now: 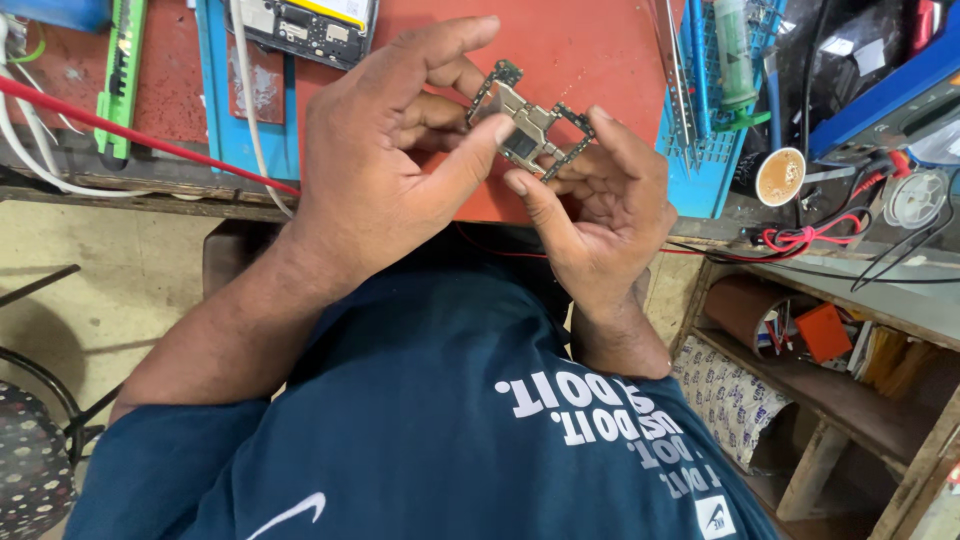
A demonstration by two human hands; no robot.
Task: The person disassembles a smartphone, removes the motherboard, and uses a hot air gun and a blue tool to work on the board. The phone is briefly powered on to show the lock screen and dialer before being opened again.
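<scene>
Holding a small circuit board (pixel 528 128) between both hands above the red work mat (pixel 590 50): left hand (pixel 385 165) pinches the board's near edge with thumb and forefinger, remaining fingers curled; right hand (pixel 600 215) grips the opposite end (fingertips closed on its dark edge). Board tilted, metal shield facing up. Adjacent: opened phone (pixel 310 28) on blue holder, tweezers (pixel 675 75) in blue tray (pixel 715 165), red wire (pixel 140 135), small round tin (pixel 780 176).

Red mat (pixel 590 50), blue tray (pixel 715 150), green tool (pixel 122 80), red wire (pixel 140 135).
</scene>
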